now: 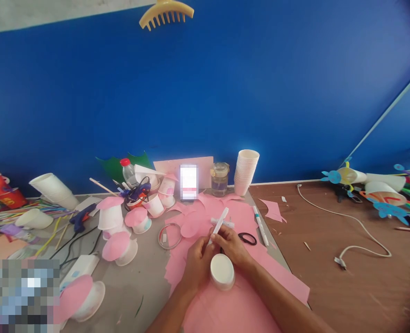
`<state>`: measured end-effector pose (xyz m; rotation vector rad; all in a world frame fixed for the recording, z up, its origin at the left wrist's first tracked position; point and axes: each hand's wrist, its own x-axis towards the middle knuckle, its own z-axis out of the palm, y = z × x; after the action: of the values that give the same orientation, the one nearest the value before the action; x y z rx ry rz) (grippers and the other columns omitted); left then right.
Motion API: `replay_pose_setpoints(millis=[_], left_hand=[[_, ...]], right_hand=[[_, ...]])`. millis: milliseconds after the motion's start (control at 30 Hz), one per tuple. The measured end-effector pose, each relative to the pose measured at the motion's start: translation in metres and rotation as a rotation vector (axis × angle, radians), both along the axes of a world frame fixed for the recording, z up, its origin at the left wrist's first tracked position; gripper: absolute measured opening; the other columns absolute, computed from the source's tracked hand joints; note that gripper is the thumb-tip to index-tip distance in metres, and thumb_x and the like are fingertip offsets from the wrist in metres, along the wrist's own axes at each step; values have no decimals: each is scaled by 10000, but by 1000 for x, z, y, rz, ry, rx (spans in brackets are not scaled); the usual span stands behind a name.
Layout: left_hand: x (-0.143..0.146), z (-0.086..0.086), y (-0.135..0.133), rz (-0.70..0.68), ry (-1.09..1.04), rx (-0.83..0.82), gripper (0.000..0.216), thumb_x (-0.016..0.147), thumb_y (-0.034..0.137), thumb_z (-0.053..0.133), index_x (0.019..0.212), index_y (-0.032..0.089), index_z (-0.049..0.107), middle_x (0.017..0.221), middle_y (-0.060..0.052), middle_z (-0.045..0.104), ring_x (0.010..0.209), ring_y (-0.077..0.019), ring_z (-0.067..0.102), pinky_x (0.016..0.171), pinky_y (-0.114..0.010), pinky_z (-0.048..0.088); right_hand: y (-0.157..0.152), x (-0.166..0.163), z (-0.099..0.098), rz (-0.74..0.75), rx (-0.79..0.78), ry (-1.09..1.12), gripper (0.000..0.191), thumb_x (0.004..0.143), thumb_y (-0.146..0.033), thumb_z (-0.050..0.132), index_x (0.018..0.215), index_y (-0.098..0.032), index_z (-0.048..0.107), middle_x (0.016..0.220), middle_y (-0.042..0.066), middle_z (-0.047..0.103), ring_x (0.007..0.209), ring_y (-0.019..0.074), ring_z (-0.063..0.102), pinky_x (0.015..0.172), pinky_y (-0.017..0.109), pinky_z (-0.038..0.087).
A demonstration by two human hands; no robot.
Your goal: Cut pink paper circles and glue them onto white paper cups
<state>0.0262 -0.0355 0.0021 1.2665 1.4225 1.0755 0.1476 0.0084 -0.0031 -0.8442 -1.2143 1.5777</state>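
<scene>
My left hand [197, 263] and my right hand [232, 247] meet over a sheet of pink paper [226, 305]. A white paper cup [222, 271] lies on its side between them, its base toward the camera, with my left hand curled round it. My right hand pinches a white marker pen [219, 225], which slants up and away; the left fingertips touch its lower end. Black scissors [247, 238] lie just right of my right hand, and another white pen [261, 225] lies beyond them.
Cups topped with pink paper discs [116, 247] stand at the left, with a tape ring [169, 236], a glue gun [82, 217] and straws. A cup stack [245, 172], a jar [220, 178] and a phone [189, 182] line the blue wall. A white cable [350, 222] crosses the wooden table.
</scene>
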Motion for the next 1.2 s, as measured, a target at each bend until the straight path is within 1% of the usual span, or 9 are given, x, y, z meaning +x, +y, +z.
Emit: replay_pose_setpoints(millis=[133,267,400,600,767,867,967,1067,1200], left_hand=[[2,-1,-1,43,-76,-50,176,759,326,594,835,170,566,738,-9,626,651,-144,558,587,-259,428],[1,-4,0,65,-46,-32,199,764,364,600,764,177,534,684,5,605,621,-134,542,562,-246,412],[-2,-6,1,28,-57,-15,212,791,380,570,781,169,552,709,-17,635,638,-150,573,587,-263,433],[-6,-7,2,-40,-34,11,284,826,444,513,811,164,559,664,-13,604,601,-150,547,563,-262,415],[-6,-2,1,-83,-15,18,336,856,485,451,707,189,504,567,22,518,502,-121,452,496,-243,350],[-6,2,1,-97,2,24,377,870,489,418,633,198,460,533,29,476,483,-113,413,498,-243,334],[-6,1,1,-107,8,23,403,877,506,393,621,200,451,513,37,444,481,-113,393,508,-249,330],[-4,-2,-1,-61,16,22,397,882,493,376,647,193,487,537,26,476,505,-122,420,513,-251,341],[0,-2,-2,2,92,25,223,801,382,531,814,171,600,671,-4,600,599,-143,506,558,-252,389]], right_hand=[[1,0,0,-18,6,-21,185,748,-344,655,691,-190,570,593,-39,503,554,112,442,534,236,371],[2,1,-3,-48,56,-59,186,754,-331,656,675,-185,573,608,-35,516,573,114,458,555,236,379],[5,1,-6,-59,116,-80,252,778,-388,635,655,-177,575,625,-24,538,599,122,485,586,249,393],[4,-1,-9,-93,76,-80,294,790,-433,623,648,-182,567,599,-25,538,569,121,483,556,245,392],[3,-1,-7,-92,84,-64,313,789,-458,623,644,-184,574,606,-15,551,591,129,505,581,251,414],[2,0,-5,-101,70,-74,330,787,-476,618,636,-187,566,586,-18,542,559,122,489,550,246,403],[1,0,-3,-99,55,-82,345,796,-497,596,645,-189,556,580,-19,533,544,120,473,525,243,389],[3,0,-3,-133,92,-119,353,780,-501,607,630,-189,536,578,-28,505,553,117,454,530,243,377],[5,0,-3,-159,136,-164,329,787,-465,601,621,-190,530,588,-33,492,567,116,442,548,243,376]])
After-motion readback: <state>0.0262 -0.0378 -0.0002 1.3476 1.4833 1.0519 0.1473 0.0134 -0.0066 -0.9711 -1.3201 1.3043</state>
